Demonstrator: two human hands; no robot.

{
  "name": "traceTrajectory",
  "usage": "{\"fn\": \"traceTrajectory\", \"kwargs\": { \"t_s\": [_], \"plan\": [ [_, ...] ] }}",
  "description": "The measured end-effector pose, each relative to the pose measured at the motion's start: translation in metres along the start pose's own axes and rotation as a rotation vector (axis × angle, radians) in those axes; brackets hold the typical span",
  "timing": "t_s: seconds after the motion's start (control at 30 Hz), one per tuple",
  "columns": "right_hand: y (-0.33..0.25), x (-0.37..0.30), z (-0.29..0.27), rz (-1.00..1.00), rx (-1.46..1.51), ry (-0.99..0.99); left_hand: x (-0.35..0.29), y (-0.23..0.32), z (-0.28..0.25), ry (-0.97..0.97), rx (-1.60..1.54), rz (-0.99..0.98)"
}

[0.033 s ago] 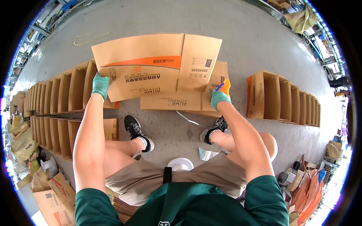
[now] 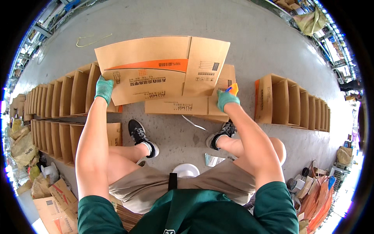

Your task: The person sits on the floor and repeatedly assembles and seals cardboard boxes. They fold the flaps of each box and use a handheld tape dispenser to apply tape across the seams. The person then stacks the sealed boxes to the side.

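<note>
Your left hand (image 2: pixel 104 89) holds the left edge of a big cardboard piece (image 2: pixel 148 52), with the fingers closed on it. That piece is up in the upper middle of the frame, tipped so that you see its printed side and orange stripe. Your right hand (image 2: pixel 227 99) is closed around a small orange and blue tool (image 2: pixel 233 89), just beside the lower right corner of the piece. I can't tell what kind of tool it is, or if those fingers touch the cardboard too.

More flat cardboard (image 2: pixel 175 107) lies under it, in the middle of the frame.

Here is what could go wrong. The left hand has just one side, so the wide piece could bend or swing down if the right side has nothing to hold it. If the tool is sharp, a slip could cut the wrong spot or nick your glove (image 2: pixel 105 93), because the hand is so near the edge. The white strip (image 2: pixel 194 123) lies by your right shoe (image 2: pixel 221 134), so a foot could catch on it. On the left of the frame, the row of open boxes (image 2: pixel 67 93) is close to your left hand, and a wide swing could bump it.
</note>
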State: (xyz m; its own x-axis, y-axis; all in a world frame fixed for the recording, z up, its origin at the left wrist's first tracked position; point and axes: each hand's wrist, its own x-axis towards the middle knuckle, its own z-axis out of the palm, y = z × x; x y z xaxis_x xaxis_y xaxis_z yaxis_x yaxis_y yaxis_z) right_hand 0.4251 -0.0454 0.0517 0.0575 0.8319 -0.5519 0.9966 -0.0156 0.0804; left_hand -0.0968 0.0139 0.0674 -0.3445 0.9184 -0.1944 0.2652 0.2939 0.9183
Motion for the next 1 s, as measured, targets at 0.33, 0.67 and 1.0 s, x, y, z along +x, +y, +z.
{"fn": "traceTrajectory", "kwargs": {
  "t_s": [0.33,0.67,1.0],
  "plan": [
    [-0.028,-0.066,-0.158,-0.188,-0.074,0.553,-0.031,0.027,0.001,-0.101,-0.064,0.025],
    [-0.03,-0.06,-0.116,-0.385,0.203,0.779,-0.013,-0.021,-0.018,-0.08,0.027,0.058],
    [-0.033,-0.065,-0.132,-0.86,0.122,0.529,-0.075,0.046,0.024,-0.565,0.005,-0.047]
  ]
}}
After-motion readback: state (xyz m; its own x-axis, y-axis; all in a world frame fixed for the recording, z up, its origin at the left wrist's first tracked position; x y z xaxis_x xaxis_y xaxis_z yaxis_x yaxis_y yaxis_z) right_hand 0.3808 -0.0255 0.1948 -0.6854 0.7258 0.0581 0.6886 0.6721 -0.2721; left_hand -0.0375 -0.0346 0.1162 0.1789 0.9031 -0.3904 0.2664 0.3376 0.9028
